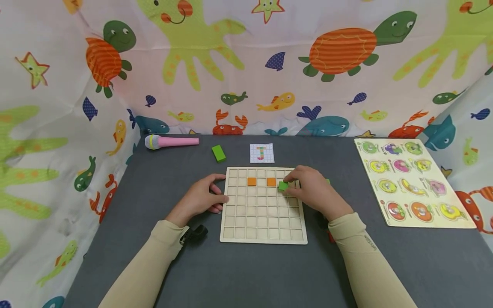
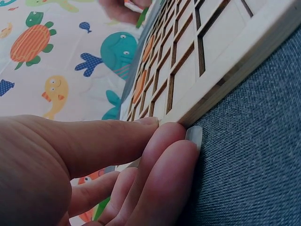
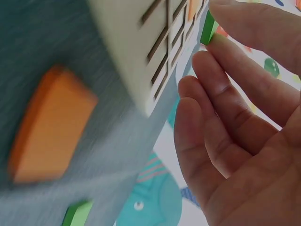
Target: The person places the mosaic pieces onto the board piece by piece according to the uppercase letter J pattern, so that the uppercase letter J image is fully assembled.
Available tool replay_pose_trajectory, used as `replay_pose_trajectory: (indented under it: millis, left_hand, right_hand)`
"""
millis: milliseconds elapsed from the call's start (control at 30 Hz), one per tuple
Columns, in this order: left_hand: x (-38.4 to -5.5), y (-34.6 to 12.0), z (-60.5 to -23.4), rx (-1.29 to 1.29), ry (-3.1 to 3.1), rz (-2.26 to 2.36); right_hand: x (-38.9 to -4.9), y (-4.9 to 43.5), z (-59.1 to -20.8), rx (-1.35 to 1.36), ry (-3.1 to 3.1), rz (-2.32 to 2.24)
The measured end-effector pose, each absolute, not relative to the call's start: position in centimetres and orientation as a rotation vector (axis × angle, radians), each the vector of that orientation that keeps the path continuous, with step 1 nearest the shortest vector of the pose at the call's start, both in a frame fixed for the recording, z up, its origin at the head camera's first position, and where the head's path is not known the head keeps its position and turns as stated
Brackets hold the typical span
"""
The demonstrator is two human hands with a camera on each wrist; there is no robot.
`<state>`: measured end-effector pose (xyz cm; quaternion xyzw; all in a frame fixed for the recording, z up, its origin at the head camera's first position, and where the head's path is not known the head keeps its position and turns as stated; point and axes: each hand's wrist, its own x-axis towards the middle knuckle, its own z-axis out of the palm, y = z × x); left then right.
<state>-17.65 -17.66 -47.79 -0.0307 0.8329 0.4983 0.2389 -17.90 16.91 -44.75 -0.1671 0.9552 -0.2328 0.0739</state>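
My right hand (image 1: 313, 188) pinches a small green block (image 1: 283, 186) between thumb and index finger, over the upper right squares of the wooden grid board (image 1: 263, 238). In the right wrist view the other fingers (image 3: 193, 122) are bent loosely below the block. My left hand (image 1: 198, 194) holds the board's left edge. Up close, its thumb tip lies at the rim and its fingertips (image 2: 171, 160) press against the side, by the table. Two orange squares (image 1: 252, 182) sit in an upper row of the grid, left of the green block.
A patterned card (image 1: 262, 153) and a loose green block (image 1: 218, 153) lie behind the board. A pink toy microphone (image 1: 173, 142) is at the back left; a fruit picture board (image 1: 416, 184) is at right. Beside the grid board lies an orange block (image 3: 51, 127).
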Motion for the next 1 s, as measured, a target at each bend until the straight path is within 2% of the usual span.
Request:
replay_pose_trajectory:
  millis: [500, 1000]
  left_hand:
    - [-17.6, -17.7, -47.6, -0.088, 2.286, 1.377]
    - [-17.9, -17.7, -47.9, -0.104, 2.294, 1.354]
  right_hand:
    - [-20.9, 11.7, -45.8, -0.571, 2.806, -0.787]
    - [-21.1, 11.0, -46.1, -0.571, 2.816, -0.726]
